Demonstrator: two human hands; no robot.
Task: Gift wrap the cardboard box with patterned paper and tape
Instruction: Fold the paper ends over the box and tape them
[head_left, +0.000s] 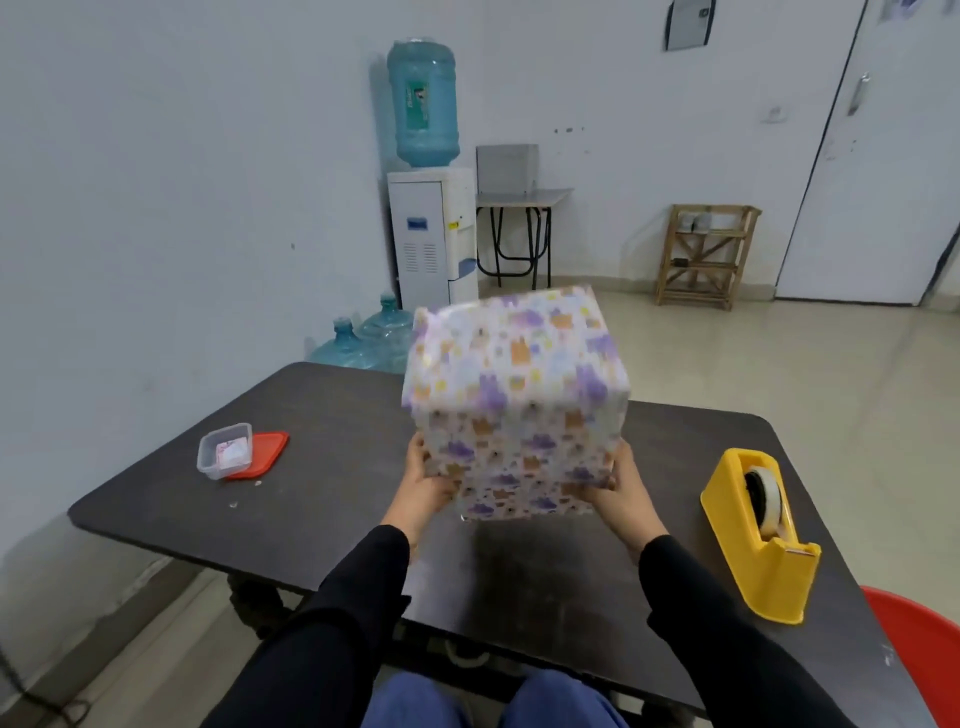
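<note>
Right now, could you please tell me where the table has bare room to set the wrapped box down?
The widest bare patch of the table lies in the middle, under the wrapped box that the left hand and right hand hold, between the plastic container and the tape dispenser. Another lies behind the container. The dispenser crowds the right edge.

Dark table (322, 519), clear container (225, 449) touching red lid (267, 452) at left, yellow tape dispenser (761, 535) at right
</note>
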